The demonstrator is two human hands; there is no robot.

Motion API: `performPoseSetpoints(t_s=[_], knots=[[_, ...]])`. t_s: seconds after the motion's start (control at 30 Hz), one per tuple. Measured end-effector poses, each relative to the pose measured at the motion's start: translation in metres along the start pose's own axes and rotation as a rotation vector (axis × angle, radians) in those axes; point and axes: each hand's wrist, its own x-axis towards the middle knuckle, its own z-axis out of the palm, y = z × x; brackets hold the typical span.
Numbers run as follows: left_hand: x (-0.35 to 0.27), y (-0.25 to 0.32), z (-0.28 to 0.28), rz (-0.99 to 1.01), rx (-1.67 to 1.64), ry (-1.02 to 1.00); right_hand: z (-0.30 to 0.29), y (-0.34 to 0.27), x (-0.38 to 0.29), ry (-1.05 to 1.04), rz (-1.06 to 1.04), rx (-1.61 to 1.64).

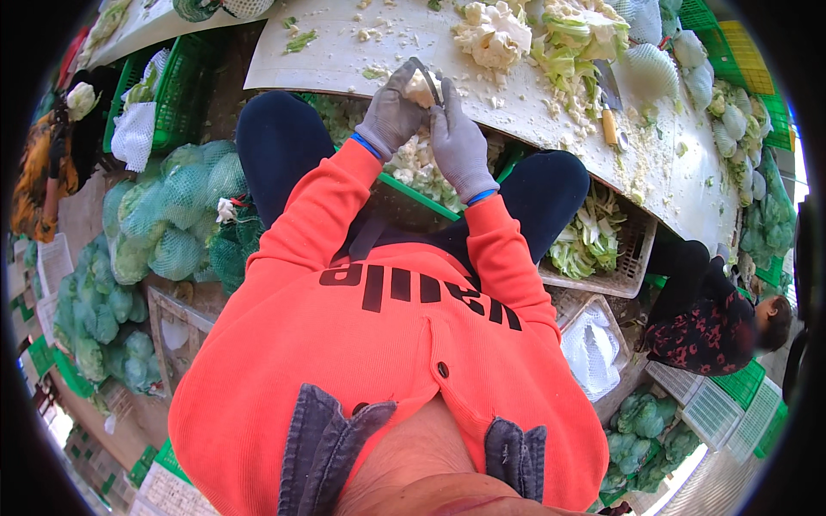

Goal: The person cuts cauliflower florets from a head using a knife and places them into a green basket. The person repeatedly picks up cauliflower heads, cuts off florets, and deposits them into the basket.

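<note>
My left hand [392, 113], in a grey work glove, grips a piece of cauliflower [421, 89] above the table's near edge. My right hand [459, 138], gloved alike, is closed on a small knife [426, 79]; its dark curved blade lies against the cauliflower, and its handle is hidden by the fingers. Below both hands, a green crate [419, 195] between my knees holds cut cauliflower florets [413, 161]. On the white table [335, 51] in front of me lie a cauliflower head [493, 35], a heap of leafy trimmings [574, 45] and many crumbs.
A wide-bladed knife with a wooden handle [609, 126] lies on the table at the right, beside a small metal tool [623, 140]. A crate of leaves [635, 258] stands by my right knee. Netted cauliflowers [177, 206] are piled at the left. A person [703, 316] sits at the right.
</note>
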Motion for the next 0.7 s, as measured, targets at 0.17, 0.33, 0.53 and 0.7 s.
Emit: performPoseSetpoints(t_s=[0.17, 0.33, 0.53, 0.7], knots=[[0.001, -0.018, -0.013, -0.059, -0.218, 0.117, 0.009, -0.003, 0.002, -0.086, 0.094, -0.155], [0.002, -0.027, -0.035, -0.066, -0.278, 0.040, 0.024, 0.019, 0.010, -0.108, 0.035, -0.035], [-0.023, 0.006, -0.010, -0.213, -0.311, -0.052, 0.011, 0.055, 0.024, -0.188, 0.182, 0.863], [-0.026, 0.031, 0.010, -0.415, 0.057, -0.053, -0.002, 0.063, 0.024, -0.282, 0.072, 0.801]])
